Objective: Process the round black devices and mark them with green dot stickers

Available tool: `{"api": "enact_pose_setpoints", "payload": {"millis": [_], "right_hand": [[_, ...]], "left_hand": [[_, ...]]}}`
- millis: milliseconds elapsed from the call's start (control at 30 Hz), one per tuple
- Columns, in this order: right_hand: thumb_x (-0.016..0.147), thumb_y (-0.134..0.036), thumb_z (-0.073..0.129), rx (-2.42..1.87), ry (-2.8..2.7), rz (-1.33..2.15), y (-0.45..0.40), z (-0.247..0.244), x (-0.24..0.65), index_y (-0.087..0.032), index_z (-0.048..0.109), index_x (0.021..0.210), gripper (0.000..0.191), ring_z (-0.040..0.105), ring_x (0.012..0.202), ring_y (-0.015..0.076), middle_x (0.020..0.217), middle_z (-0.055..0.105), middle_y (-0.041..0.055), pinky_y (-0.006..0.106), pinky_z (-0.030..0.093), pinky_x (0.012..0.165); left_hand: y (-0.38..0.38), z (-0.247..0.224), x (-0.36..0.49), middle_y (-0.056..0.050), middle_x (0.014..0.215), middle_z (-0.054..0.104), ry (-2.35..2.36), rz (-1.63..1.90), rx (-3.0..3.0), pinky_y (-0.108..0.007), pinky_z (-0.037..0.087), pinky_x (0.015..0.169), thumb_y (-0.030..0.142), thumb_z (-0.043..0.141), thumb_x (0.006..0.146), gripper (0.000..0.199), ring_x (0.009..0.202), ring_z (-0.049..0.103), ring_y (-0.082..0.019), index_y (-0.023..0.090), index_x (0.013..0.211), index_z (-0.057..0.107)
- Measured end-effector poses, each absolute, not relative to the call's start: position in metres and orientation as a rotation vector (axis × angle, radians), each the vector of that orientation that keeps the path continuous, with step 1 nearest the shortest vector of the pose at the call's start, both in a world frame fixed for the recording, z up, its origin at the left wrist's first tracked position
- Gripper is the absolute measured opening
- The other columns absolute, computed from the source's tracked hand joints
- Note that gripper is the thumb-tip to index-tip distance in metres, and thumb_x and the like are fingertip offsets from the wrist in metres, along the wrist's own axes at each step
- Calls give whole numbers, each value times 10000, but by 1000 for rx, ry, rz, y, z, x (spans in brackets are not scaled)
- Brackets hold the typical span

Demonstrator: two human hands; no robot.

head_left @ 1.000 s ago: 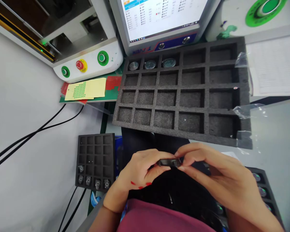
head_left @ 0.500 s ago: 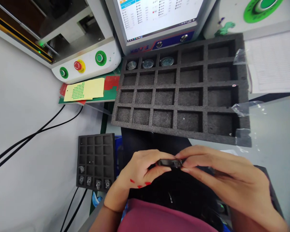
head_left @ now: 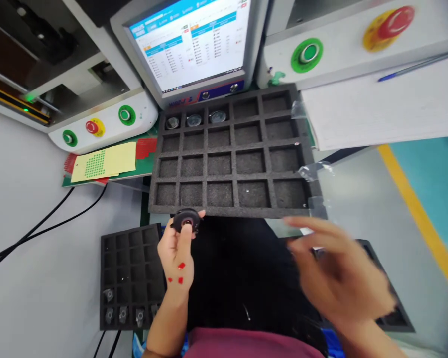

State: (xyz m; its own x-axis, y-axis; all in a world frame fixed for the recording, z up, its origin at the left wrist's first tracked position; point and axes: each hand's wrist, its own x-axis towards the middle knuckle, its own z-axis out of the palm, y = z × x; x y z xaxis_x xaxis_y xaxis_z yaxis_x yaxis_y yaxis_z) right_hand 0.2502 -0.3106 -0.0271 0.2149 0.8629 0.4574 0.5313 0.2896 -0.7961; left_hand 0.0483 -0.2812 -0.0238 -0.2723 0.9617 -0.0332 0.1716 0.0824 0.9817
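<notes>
My left hand (head_left: 176, 248) is closed round a round black watch-like case (head_left: 186, 219), with the thumb pressed on its ringed centre. It holds the case just off the near edge of a large grey foam tray (head_left: 216, 213). Three round glassy discs (head_left: 194, 120) lie in separate compartments of that tray's far row. My right hand (head_left: 339, 273) is apart from the case, to the right over a dark foam tray (head_left: 399, 318). Its fingers are smeared by motion, and whether they hold anything is not clear.
A smaller black foam tray (head_left: 130, 253) at the lower left holds several small dark parts. Behind the large tray stands a monitor (head_left: 205, 44), between machine panels with green and red buttons. Yellow paper (head_left: 115, 161) lies left; a blue pen (head_left: 414, 67) rests on white sheets right.
My hands have parted. The left has carried the black case left and turned it from edge-on to show its round face. The right has let go of it. The view has shifted right.
</notes>
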Motion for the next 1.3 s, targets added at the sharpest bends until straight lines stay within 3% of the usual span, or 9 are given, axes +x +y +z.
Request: {"api": "enact_pose_setpoints", "payload": {"millis": [67, 167, 267, 367, 467, 567, 833, 1067, 1300], "right_hand": [[919, -225, 620, -1545, -1047, 392, -307, -35, 272, -256, 566, 925, 62, 678, 973, 234, 1008, 681, 59, 404, 571, 828], [826, -362, 742, -1654, -753, 480, -298, -52, 305, -260, 532, 1055, 327, 680, 966, 258, 1031, 677, 81, 413, 567, 813], [698, -412, 832, -1705, -773, 612, -292, -68, 322, -235, 531, 1082, 520, 696, 760, 228, 882, 702, 60, 346, 562, 652], [604, -463, 867, -1721, -760, 671, -293, -68, 321, -232, 559, 1075, 609, 656, 614, 206, 748, 689, 12, 328, 526, 564], [593, -471, 876, -1743, -692, 637, -299, -50, 312, -251, 603, 1029, 559, 647, 634, 223, 725, 681, 14, 390, 539, 671], [623, -406, 877, -1710, -626, 613, -308, -27, 300, -270, 627, 1026, 493, 660, 737, 232, 765, 675, 12, 408, 534, 777], [729, -257, 805, -1294, -846, 1108, -311, -15, 249, -254, 595, 1018, 357, 626, 542, 141, 702, 678, -24, 237, 543, 507], [805, -384, 742, -1380, -1185, 1294, -303, -8, 239, -238, 518, 1140, 428, 361, 398, 68, 688, 672, -23, 180, 328, 363], [807, -374, 733, -1431, -1265, 1313, -300, -1, 238, -245, 523, 1157, 428, 353, 413, 68, 646, 644, -43, 164, 348, 394]], "left_hand": [[-278, -28, 47, -70, 949, 769, 1498, 1265, 1071, -182, 459, 561, 386, 664, 883, 231, 648, 608, -98, 160, 910, 704], [-278, -28, 54, -84, 987, 756, 1361, 1120, 946, -198, 470, 554, 377, 698, 856, 241, 564, 563, -73, 150, 935, 679], [-280, -23, 65, -84, 973, 760, 1270, 1041, 819, -246, 539, 672, 348, 733, 827, 237, 721, 683, -140, 163, 934, 630], [-280, -18, 73, -118, 956, 770, 1198, 957, 763, -226, 506, 608, 351, 721, 838, 235, 641, 632, -114, 147, 888, 613], [-279, -16, 76, -171, 958, 770, 1099, 894, 715, -209, 439, 510, 393, 692, 854, 304, 537, 522, -81, 107, 951, 660], [-281, -18, 77, -184, 962, 771, 998, 898, 628, -223, 463, 516, 418, 660, 865, 371, 552, 561, -100, 91, 1040, 687], [-290, -18, 82, -143, 1050, 761, 1073, 913, 663, -289, 597, 745, 396, 743, 814, 335, 835, 749, -215, 122, 999, 690], [-295, -14, 72, -95, 806, 761, 1116, 770, 880, -278, 586, 613, 558, 525, 927, 485, 628, 716, -180, 121, 1025, 712], [-302, -7, 68, -80, 694, 731, 1076, 716, 959, -283, 584, 631, 629, 387, 951, 606, 637, 706, -185, 137, 1062, 723]]}}
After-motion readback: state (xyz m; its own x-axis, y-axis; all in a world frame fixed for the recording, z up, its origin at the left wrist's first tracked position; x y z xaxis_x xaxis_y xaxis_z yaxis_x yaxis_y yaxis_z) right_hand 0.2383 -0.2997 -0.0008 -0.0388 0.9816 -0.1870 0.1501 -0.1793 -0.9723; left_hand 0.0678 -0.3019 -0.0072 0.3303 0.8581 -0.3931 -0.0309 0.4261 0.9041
